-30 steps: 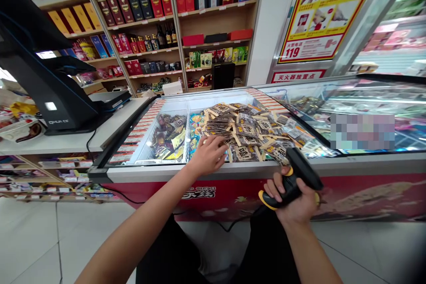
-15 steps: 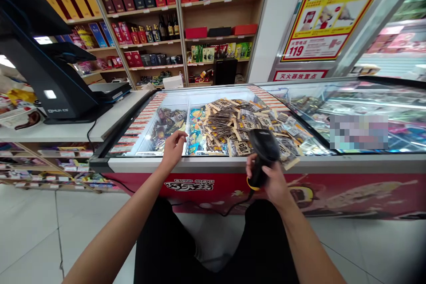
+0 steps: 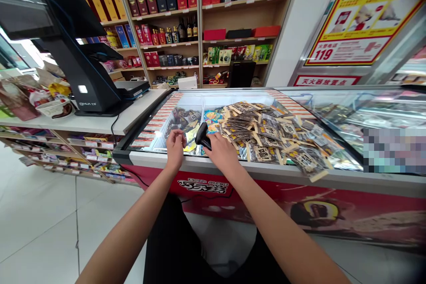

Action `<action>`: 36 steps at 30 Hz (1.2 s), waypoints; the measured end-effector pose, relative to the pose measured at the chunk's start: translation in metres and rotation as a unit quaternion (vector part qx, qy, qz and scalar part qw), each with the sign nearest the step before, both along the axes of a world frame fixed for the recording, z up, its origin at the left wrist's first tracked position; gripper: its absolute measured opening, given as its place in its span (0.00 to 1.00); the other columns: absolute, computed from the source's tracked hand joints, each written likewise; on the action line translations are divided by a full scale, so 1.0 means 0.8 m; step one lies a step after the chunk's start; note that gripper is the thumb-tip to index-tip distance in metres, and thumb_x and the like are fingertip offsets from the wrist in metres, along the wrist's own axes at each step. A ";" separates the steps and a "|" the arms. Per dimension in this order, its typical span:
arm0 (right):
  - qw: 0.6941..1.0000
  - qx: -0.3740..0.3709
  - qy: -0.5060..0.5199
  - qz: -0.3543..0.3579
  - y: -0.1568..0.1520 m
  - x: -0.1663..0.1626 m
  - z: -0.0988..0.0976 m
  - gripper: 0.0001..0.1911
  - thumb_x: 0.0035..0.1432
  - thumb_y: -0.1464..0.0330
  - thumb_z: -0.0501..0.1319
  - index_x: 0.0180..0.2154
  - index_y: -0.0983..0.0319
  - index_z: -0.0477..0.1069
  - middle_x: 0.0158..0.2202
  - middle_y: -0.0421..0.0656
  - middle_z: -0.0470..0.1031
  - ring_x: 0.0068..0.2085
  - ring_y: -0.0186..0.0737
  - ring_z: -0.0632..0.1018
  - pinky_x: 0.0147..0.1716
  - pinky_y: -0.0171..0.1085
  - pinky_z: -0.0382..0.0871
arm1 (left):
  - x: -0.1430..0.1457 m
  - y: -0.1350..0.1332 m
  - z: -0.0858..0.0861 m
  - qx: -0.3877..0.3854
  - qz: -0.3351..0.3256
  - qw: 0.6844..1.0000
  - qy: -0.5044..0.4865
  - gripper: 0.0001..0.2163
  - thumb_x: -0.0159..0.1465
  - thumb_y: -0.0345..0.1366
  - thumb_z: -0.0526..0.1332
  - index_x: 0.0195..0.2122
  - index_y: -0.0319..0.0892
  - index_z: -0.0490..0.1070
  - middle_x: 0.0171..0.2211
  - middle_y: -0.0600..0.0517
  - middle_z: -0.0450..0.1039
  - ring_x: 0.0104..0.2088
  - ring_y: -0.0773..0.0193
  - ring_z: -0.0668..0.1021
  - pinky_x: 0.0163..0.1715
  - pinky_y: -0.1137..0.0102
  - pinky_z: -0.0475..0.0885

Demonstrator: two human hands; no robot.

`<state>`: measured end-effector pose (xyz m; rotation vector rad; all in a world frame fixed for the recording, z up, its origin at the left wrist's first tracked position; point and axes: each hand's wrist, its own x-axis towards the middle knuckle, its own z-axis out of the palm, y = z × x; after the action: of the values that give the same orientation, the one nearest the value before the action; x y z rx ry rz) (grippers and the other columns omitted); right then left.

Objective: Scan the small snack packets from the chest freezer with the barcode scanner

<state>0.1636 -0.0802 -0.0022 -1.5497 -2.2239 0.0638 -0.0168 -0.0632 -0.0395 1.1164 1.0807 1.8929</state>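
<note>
Person's bare left arm (image 3: 133,219) and bare right arm (image 3: 279,219) reach forward. Bare left hand (image 3: 175,147) loosely curled. Bare right hand (image 3: 222,151) nearby, gripping, back up.

it's bright in here, white light glaring off the freezer glass (image 3: 386,108), soft shadow on the floor (image 3: 226,233); far right looks smeared, one patch (image 3: 394,150) pixelated.

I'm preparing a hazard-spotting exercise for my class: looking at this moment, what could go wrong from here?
1. One packet juts over the freezer's front rim, so a nudge might send it off.
2. The pile of packets overlaps loosely beside the right hand; a brush could shift it.
3. The scanner in that hand's grip sits close to the left hand, so they might bump.
</note>
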 end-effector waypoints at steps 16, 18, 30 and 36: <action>0.693 -0.087 0.705 0.126 -0.050 0.063 -0.015 0.51 0.55 0.69 0.69 0.75 0.41 0.54 0.24 0.29 0.65 0.19 0.30 0.57 0.14 0.29 0.53 | 0.018 -0.048 0.009 0.021 -0.161 0.986 0.040 0.56 0.61 0.37 0.72 0.80 0.59 0.32 0.30 0.62 0.71 0.18 0.76 0.64 0.18 0.77 0.61; 0.694 -0.109 0.701 0.121 -0.050 0.063 -0.019 0.52 0.54 0.70 0.69 0.75 0.41 0.52 0.24 0.29 0.67 0.18 0.29 0.57 0.14 0.27 0.53 | 0.021 -0.049 0.004 0.010 -0.179 0.982 0.052 0.57 0.61 0.37 0.72 0.80 0.59 0.30 0.30 0.62 0.71 0.17 0.76 0.64 0.18 0.77 0.61; 0.960 0.082 0.258 0.071 -0.041 0.068 -0.019 0.26 0.63 0.61 0.68 0.61 0.56 0.76 0.47 0.51 0.77 0.48 0.54 0.75 0.48 0.51 0.75 | 0.034 -0.068 0.009 -0.069 -0.085 0.986 0.126 0.08 0.63 0.37 0.64 0.42 0.43 0.74 0.25 0.58 0.69 0.20 0.72 0.67 0.21 0.75 0.62; 0.994 0.105 0.029 -0.001 -0.027 0.037 -0.044 0.25 0.68 0.60 0.63 0.63 0.63 0.74 0.52 0.59 0.77 0.54 0.65 0.71 0.53 0.59 0.70 | 0.059 -0.093 -0.010 -0.184 -0.187 0.955 0.137 0.12 0.64 0.42 0.64 0.46 0.43 0.70 0.27 0.56 0.76 0.15 0.70 0.70 0.17 0.73 0.64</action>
<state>0.1934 -0.1015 -0.0370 -1.4184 -2.1085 -0.1197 0.0304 -0.1378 -0.0472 1.2792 1.2096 1.2078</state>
